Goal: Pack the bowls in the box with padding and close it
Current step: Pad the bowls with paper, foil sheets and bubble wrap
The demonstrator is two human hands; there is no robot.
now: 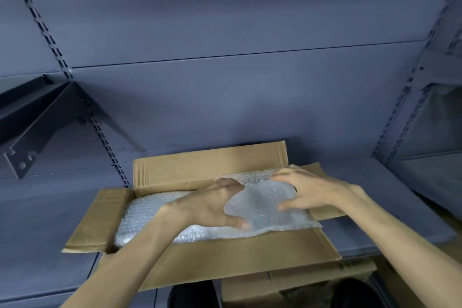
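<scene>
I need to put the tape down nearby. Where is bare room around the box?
Bare shelf surface lies right of the cardboard box, up to the slotted upright; more lies left of the left flap. Inside is crowded: bubble wrap fills it, left hand and right hand on top.
</scene>
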